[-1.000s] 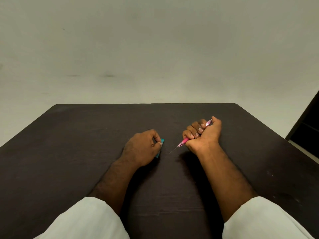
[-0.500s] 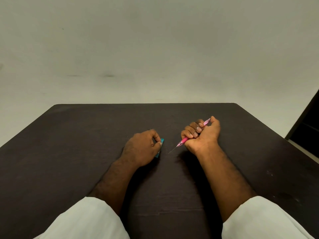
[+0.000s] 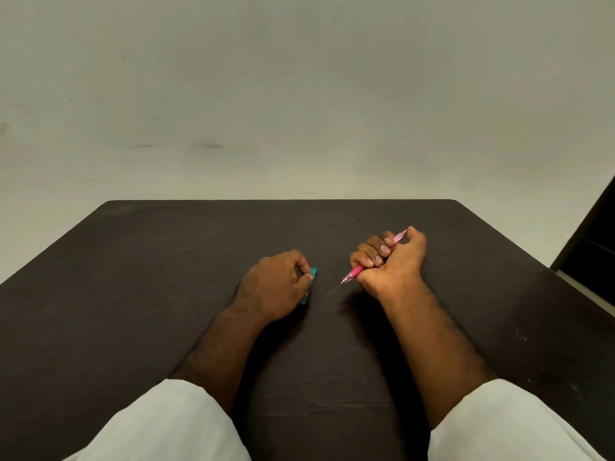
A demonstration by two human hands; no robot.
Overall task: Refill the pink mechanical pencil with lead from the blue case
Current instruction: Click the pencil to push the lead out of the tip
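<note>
Head view: right hand (image 3: 389,261) fists pink mechanical pencil (image 3: 357,270), thumb at cap end, likely for clicking. Thin lead (image 3: 333,290) protrudes from tip toward blue case (image 3: 312,272). Left hand (image 3: 276,284) pinches case against tabletop (image 3: 133,294), midway between side edges, apparently steadying it. Hands apart.

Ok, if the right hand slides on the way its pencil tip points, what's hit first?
Likely the left hand, at the lower end of the blue case it grips; the lead could touch the table sooner, since depth is unclear.
</note>
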